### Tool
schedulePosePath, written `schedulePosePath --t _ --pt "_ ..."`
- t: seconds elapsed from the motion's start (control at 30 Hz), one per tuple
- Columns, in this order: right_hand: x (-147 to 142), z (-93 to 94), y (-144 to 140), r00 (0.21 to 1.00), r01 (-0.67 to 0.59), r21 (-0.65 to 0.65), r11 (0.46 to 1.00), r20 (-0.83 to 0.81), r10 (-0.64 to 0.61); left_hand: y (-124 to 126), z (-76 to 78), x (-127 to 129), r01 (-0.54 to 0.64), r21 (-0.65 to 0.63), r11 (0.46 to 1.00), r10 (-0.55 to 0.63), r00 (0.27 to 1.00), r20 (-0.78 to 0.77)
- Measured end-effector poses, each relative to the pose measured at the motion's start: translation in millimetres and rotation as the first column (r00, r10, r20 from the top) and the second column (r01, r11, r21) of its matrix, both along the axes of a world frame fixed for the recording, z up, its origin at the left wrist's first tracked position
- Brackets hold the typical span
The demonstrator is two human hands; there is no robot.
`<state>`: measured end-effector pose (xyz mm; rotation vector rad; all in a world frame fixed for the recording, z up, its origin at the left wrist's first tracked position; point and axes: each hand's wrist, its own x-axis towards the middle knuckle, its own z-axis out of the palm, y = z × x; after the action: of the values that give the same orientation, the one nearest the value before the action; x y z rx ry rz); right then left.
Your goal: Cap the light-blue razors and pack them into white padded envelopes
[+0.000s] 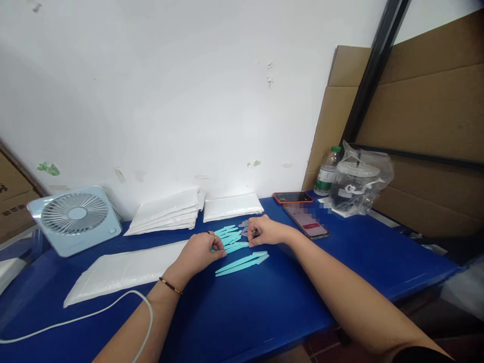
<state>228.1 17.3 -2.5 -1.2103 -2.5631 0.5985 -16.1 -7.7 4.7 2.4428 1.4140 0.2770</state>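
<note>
On the blue table (264, 312) lies a small heap of light turquoise plastic sticks (231, 236). My left hand (200, 252) rests on the heap's left side, fingertips pinched on one stick. My right hand (264, 231) is at the heap's right edge, fingers curled and pinching a small pale piece; what it is I cannot tell. Two more turquoise sticks (244, 263) lie side by side just in front of the hands, apart from the heap.
White padded mailers lie flat at the left (124, 269) and stacked by the wall (166, 212), with another one (231, 205). A pale blue desk fan (73, 218), white cable (94, 312), two phones (306, 221), water bottle (327, 171), bagged jar (355, 184) and cardboard (427, 121) surround them.
</note>
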Motion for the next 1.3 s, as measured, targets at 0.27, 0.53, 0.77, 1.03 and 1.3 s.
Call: schedulePosePath --t 0.27,0.53,0.77,1.03,1.3 --pt "20 4.7 6 0.990 0.136 0.076 0.988 -0.043 -0.133 6 2.5 -8 -0.113 0.084 0.990 0.117 0.992 -0.043" --pt "24 24.4 -8 0.999 0.047 -0.018 0.999 0.000 -0.047 -17 -1.0 14 0.066 -0.089 0.994 -0.063 0.997 0.040" --pt "16 17.9 -8 0.993 -0.077 -0.143 0.987 0.074 0.089 -12 -7.7 11 -0.050 -0.070 0.996 0.052 0.998 0.033" --pt "26 7.8 4 0.980 0.184 0.136 0.973 -0.097 -0.172 -4 0.1 0 -0.165 0.071 0.984 0.164 0.986 0.024" --pt "24 15.4 -5 0.991 -0.079 -0.039 0.996 -0.112 0.074 -20 -6.5 17 0.067 0.041 0.997 -0.067 0.998 0.011"
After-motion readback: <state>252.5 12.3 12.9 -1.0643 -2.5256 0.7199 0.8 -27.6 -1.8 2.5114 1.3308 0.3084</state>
